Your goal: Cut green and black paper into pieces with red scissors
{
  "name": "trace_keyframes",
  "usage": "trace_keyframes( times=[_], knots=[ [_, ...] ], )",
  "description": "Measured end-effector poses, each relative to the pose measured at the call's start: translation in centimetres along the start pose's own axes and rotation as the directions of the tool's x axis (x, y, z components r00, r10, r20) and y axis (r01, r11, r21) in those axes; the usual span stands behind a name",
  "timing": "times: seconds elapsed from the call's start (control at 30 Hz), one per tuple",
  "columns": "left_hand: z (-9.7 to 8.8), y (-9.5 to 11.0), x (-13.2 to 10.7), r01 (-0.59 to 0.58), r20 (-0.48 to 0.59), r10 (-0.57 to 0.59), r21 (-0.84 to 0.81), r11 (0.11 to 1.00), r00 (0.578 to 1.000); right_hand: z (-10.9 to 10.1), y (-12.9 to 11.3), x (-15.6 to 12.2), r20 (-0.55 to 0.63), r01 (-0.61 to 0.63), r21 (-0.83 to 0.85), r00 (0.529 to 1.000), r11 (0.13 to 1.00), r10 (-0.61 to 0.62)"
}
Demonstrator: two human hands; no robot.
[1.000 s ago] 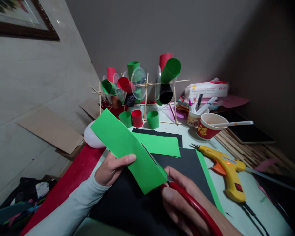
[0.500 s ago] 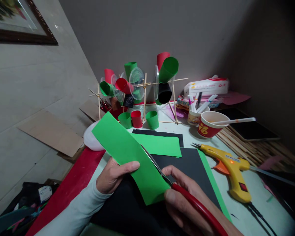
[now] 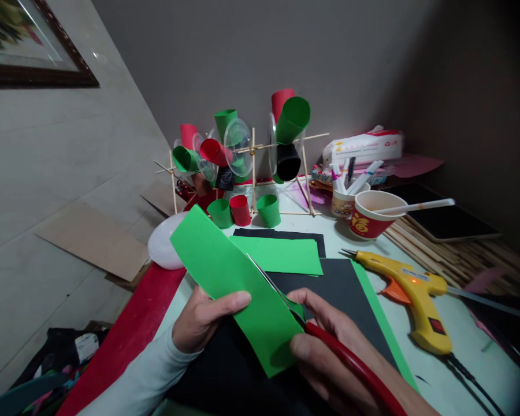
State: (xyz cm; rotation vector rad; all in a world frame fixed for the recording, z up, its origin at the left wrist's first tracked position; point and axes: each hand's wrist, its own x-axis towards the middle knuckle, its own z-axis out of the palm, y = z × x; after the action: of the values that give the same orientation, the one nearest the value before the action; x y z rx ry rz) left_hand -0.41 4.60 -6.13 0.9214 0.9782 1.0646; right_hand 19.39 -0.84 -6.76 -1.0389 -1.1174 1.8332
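Green paper [image 3: 223, 266], frame centre | left hand [image 3: 199, 319] pinches its left edge | right hand [image 3: 329, 372], lower right, grips red-handled scissors [image 3: 329, 340] along it

We see that the paper strip [image 3: 225, 268] is bright green, the scissors [image 3: 318, 333] have red handles [image 3: 344, 353], the hot glue gun [image 3: 421, 296] is yellow with an orange trigger [image 3: 396, 291], and the red paper cup [image 3: 379, 225] carries a golden Chinese character [image 3: 360, 224].
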Motion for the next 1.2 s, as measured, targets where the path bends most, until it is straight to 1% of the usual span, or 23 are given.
trace_keyframes(
  times=[0.1,0.2,0.33,0.4,0.5,0.57,0.67,0.8,0.87,0.93,1.0,1.07,1.13,1.2],
  knots=[
    [0.0,0.0,-0.2,-0.020,0.007,0.020,0.028,0.999,1.000,-0.1,-0.7,-0.3,0.015,-0.013,-0.003,1.000,1.000,0.013],
    [0.1,0.0,-0.3,-0.043,0.029,0.041,0.070,0.997,0.999,-0.2,-1.8,-0.8,0.064,-0.087,-0.033,0.994,0.996,0.089],
    [0.1,0.0,-0.3,-0.037,0.037,0.034,0.059,0.998,0.999,-0.3,-2.5,-1.0,0.051,-0.146,-0.073,0.987,0.987,0.150],
    [0.2,0.1,-0.3,-0.037,0.035,0.036,0.032,0.999,0.999,-0.4,-2.4,-0.9,0.065,-0.126,-0.105,0.989,0.986,0.133],
    [0.1,0.1,-0.2,-0.044,0.051,0.045,-0.018,0.999,0.998,-0.5,-2.3,-0.9,0.092,-0.051,-0.168,0.993,0.985,0.067],
    [0.0,0.2,-0.1,-0.055,0.049,0.056,-0.027,0.998,0.997,-0.6,-2.3,-1.0,0.087,-0.022,-0.212,0.995,0.977,0.041],
    [-0.1,0.1,0.0,-0.071,0.037,0.071,-0.014,0.997,0.997,-0.8,-2.2,-1.1,0.065,-0.024,-0.263,0.997,0.965,0.043],
    [-0.2,0.1,0.0,-0.085,0.046,0.083,0.040,0.996,0.995,-1.2,-1.4,-0.4,0.023,-0.038,-0.270,0.999,0.962,0.046],
    [-0.2,0.2,0.1,-0.087,0.030,0.084,0.094,0.992,0.996,-1.3,-1.2,0.0,0.051,-0.081,-0.275,0.994,0.958,0.098],
    [-0.1,0.4,0.2,-0.070,0.034,0.065,0.142,0.987,0.997,-1.2,-1.5,0.0,0.087,-0.097,-0.283,0.988,0.954,0.126],
    [-0.1,0.6,0.3,-0.051,0.054,0.042,0.175,0.983,0.998,-1.1,-1.9,-0.3,0.094,-0.067,-0.291,0.991,0.954,0.098],
    [-0.1,0.7,0.4,-0.049,0.066,0.037,0.192,0.980,0.997,-1.0,-2.3,-0.7,0.077,-0.026,-0.296,0.996,0.955,0.051],
    [-0.2,0.7,0.5,-0.057,0.063,0.046,0.185,0.981,0.997,-1.0,-2.6,-1.1,0.062,-0.007,-0.291,0.998,0.957,0.026],
    [-0.4,0.5,0.5,-0.062,0.049,0.055,0.141,0.988,0.997,-1.0,-2.6,-1.1,0.059,0.002,-0.286,0.998,0.958,0.016]
  ],
)
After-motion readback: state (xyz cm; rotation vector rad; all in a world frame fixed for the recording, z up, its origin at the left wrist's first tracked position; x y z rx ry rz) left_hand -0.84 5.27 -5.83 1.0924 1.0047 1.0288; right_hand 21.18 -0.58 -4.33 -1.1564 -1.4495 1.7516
